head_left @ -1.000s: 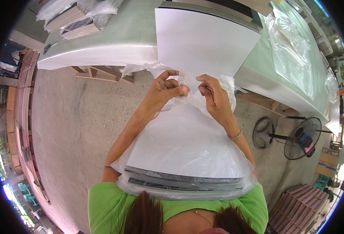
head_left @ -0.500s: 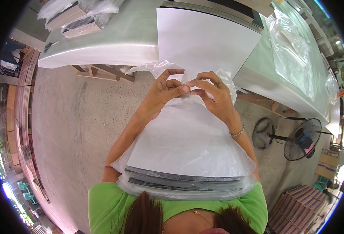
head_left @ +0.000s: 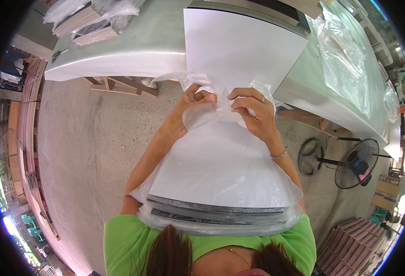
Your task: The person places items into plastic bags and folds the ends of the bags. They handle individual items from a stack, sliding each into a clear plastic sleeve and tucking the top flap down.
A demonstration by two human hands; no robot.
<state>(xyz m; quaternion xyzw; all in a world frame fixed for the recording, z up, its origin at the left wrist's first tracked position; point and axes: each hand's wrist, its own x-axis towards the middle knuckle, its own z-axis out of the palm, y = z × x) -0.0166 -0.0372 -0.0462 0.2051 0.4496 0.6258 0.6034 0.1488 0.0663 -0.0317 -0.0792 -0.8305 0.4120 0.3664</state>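
At left, my left hand (head_left: 203, 95) pinches the gathered end of a clear plastic bag (head_left: 225, 152), which encloses a white-topped stack (head_left: 216, 191) between my forearms. My right hand (head_left: 232, 103), fingers narrowly curled, meets the film, though I cannot tell whether it grips; farther right stands a pedestal fan (head_left: 355, 163).

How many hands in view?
2: the left hand at the left side of the bunched plastic film, pinching it, and the right hand at its right side. No others visible.
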